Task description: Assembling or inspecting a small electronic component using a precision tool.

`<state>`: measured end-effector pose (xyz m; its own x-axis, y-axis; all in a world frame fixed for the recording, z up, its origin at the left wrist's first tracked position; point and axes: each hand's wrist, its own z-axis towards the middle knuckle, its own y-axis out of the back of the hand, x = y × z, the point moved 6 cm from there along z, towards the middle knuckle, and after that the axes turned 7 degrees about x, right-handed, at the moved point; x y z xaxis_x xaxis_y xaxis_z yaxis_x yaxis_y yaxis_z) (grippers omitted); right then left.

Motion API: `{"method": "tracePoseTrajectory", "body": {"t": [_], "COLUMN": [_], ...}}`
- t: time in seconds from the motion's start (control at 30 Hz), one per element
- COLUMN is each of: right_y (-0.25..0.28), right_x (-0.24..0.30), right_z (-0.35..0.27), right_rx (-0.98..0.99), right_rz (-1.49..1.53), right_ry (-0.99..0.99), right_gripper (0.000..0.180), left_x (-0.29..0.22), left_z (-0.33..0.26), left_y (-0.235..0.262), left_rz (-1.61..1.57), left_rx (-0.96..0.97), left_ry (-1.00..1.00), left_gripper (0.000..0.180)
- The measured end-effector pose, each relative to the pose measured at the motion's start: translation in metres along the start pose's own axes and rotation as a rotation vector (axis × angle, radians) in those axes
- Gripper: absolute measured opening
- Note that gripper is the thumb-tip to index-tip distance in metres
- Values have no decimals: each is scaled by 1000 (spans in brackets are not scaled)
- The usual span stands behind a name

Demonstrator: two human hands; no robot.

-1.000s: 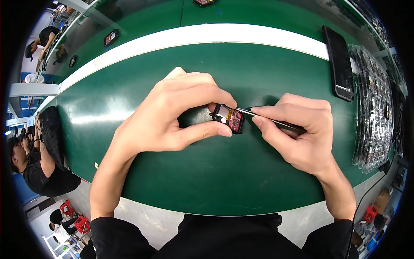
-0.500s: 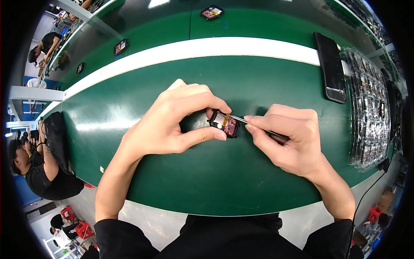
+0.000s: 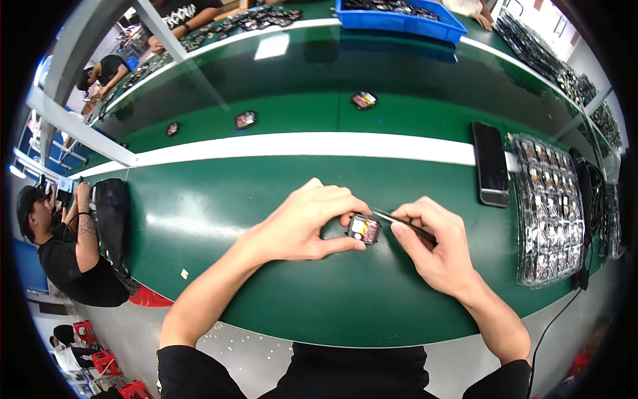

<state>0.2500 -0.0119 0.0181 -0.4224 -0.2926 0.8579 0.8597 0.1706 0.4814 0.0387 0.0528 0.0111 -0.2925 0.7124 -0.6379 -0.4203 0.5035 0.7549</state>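
Note:
Between the fingertips and thumb of my left hand (image 3: 309, 223) is a small black watch case (image 3: 364, 229), its inside facing up. A pale block, yellow tape and a reddish circuit board show in it. My right hand (image 3: 440, 249) is closed around a slim dark tool with a metal tip (image 3: 417, 230). That tip points at the upper right edge of the case, seemingly just apart from it. Both hands are above the green bench (image 3: 299, 299).
At right lie a black phone (image 3: 490, 166) and stacked clear trays (image 3: 548, 219) full of small parts. Beyond the white strip (image 3: 299, 145), several similar cases (image 3: 364, 100) lie on a green surface. A blue bin (image 3: 402, 20) stands farther back. A co-worker (image 3: 73, 246) sits at left.
The view has tilted up, bringing in the blue bin and more of the far surface. The tool's tip has drawn back a little from the watch case. Both hands keep their holds.

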Motion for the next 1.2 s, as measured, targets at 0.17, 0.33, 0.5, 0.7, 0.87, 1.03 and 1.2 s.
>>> {"method": "tracePoseTrajectory", "body": {"t": [0.17, 0.33, 0.5, 0.7, 0.87, 1.03, 1.2], "right_y": [-19, -20, -5, 70, 167, 320, 384], "right_x": [13, 11, 15, 39, 51, -13, -75], "right_z": [-3, -5, -12, -33, -44, -85, -116], "right_rx": [34, 31, 27, -106, -433, -716, -612], "right_rz": [-238, -338, -344, -417, -656, -688, -838], "right_ry": [76, 76, 110, 70, 58, -472, -806], "right_gripper": [48, 43, 40, 39, 39, 45, 55], "left_x": [-1, -7, 3, 13, 56, 80, 56], "left_z": [-5, 0, 9, 81, 135, 170, 157], "left_y": [-3, -3, 4, 32, 45, 30, 26], "left_rz": [-115, -165, -274, 67, 414, 446, 284], "left_rx": [55, 91, 43, -162, -327, -298, -262], "left_ry": [62, 67, 81, 168, 225, 234, 207], "left_gripper": [82, 79, 55, 38, 53, 47, 39]}}
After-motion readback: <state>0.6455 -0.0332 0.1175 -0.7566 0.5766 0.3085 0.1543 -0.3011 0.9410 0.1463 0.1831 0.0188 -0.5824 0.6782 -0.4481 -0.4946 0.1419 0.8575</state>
